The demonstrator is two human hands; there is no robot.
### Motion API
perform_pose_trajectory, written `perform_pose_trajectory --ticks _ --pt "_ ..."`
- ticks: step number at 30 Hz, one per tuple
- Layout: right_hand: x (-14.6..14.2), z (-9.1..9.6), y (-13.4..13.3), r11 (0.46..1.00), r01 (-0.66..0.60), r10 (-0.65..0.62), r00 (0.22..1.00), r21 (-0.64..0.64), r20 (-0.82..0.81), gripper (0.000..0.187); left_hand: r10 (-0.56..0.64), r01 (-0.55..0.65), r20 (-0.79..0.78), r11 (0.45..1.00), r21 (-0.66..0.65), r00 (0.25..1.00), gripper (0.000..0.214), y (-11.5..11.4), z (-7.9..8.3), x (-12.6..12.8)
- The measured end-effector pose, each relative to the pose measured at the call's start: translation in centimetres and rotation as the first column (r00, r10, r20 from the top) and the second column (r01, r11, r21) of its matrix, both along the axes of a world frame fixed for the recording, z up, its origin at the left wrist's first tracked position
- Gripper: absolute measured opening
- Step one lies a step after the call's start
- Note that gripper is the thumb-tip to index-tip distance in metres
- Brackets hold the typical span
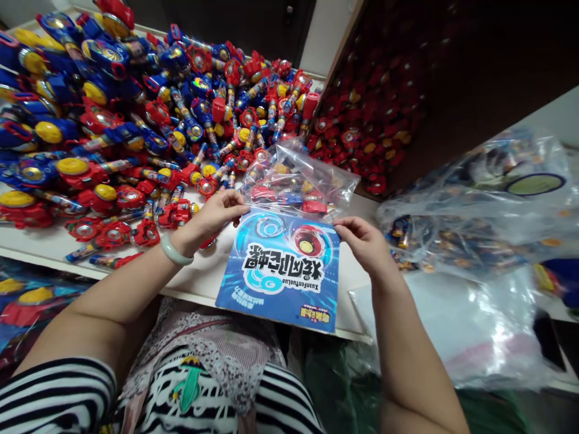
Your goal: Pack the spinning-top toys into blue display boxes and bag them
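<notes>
A blue printed card (280, 304) with pictures of spinning tops and large lettering lies in front of me, upside down from my view, its near edge jutting over the table edge. My left hand (221, 211) pinches its far left corner between thumb and fingers. At the far right corner, my right hand (362, 238) is closed the same way. A clear plastic bag (328, 181) with red, blue and yellow toys inside lies against the card's far edge. Whether the bag is joined to the card, I cannot tell.
A large heap of red and blue spinning-top toys (154, 114) covers the left and back of the white table (194, 280). A brown box (452, 72) with more red toys stands back right. Large clear bags (488, 211) lie at the right.
</notes>
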State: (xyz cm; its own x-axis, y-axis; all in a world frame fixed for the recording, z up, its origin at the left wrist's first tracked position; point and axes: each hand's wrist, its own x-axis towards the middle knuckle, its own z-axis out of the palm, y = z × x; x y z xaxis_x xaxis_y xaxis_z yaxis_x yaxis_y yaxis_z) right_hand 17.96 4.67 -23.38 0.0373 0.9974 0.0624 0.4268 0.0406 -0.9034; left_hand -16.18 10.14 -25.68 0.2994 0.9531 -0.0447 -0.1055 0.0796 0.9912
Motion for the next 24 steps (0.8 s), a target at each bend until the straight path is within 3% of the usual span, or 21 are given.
perform_pose_trajectory --ticks 2,4,6,10,14,17,19,21,24 --pt "-0.5 -0.5 -1.1 0.973 0.048 -0.099 0.971 0.226 0.219 0.025 0.037 -0.034 -0.037 0.995 0.095 0.999 0.025 -0.9 -0.4 -0.3" --pt "-0.6 -1.2 -2.3 0.904 0.019 -0.199 0.904 0.428 0.379 0.019 0.057 -0.04 -0.082 0.98 0.197 0.995 0.016 -1.7 -0.8 -0.6" --pt "-0.3 -2.0 -3.2 0.852 -0.053 -0.231 0.855 0.522 0.464 0.018 0.075 -0.034 -0.129 0.954 0.298 0.989 0.012 -2.3 -1.2 -0.8" --pt "0.4 -2.9 -4.1 0.791 -0.17 -0.214 0.823 0.588 0.526 0.015 0.236 -0.053 -0.291 0.851 0.522 0.927 0.006 -2.5 -2.2 -0.8" --pt "0.6 -2.7 -4.2 0.732 -0.236 -0.187 0.832 0.639 0.522 0.013 0.418 -0.077 -0.283 0.662 0.745 0.863 0.007 -2.8 -3.2 -0.7" --pt "0.6 -2.7 -4.4 0.724 -0.245 -0.196 0.823 0.644 0.533 0.012 0.384 0.041 -0.25 0.476 0.878 0.889 0.009 -4.0 -4.1 -1.1" --pt "0.4 -2.8 -5.1 0.723 -0.252 -0.199 0.815 0.643 0.544 0.012 0.348 0.127 -0.278 0.4 0.908 0.895 0.013 -5.1 -4.5 -1.5" --pt "0.1 -3.1 -6.2 0.717 -0.252 -0.202 0.818 0.651 0.538 0.014 0.337 0.178 -0.317 0.382 0.907 0.886 0.016 -6.3 -4.7 -2.0" --pt "-0.5 -3.7 -8.3 0.72 -0.198 -0.222 0.843 0.665 0.49 0.018 0.297 0.208 -0.344 0.405 0.89 0.891 0.017 -7.6 -4.9 -2.6"
